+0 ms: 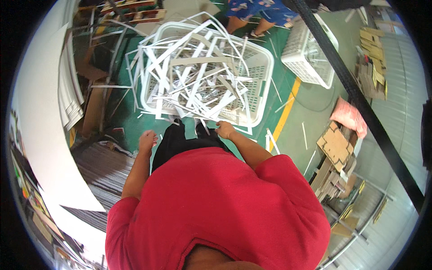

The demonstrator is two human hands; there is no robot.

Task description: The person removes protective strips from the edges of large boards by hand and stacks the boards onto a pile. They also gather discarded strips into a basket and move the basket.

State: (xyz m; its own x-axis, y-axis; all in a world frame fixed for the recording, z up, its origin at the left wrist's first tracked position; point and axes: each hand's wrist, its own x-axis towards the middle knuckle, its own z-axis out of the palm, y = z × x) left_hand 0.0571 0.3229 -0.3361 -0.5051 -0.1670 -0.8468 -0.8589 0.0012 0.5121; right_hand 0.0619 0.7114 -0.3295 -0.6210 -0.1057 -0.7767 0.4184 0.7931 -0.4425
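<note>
A large white plastic basket (pixel 266 74) stands on the floor in front of me, heaped with tangled white and grey offcut strips (pixel 198 63). Several strips stick out over its rim. My left hand (pixel 147 140) hangs left of my legs, its fingers loosely bent and apart, with nothing seen in them. Beside the basket's near edge, my right hand (pixel 225 129) has its fingers curled close to the strip ends. Whether a strip is between those fingers is too small to make out.
Stacked grey sheets (pixel 101 171) and large white boards (pixel 40 126) are at my left. A second white basket (pixel 310 56) stands far right, near a person's legs (pixel 252 24). At right lie a pink sack (pixel 348 118) and cardboard pieces (pixel 335 146). Loose strips litter the green floor.
</note>
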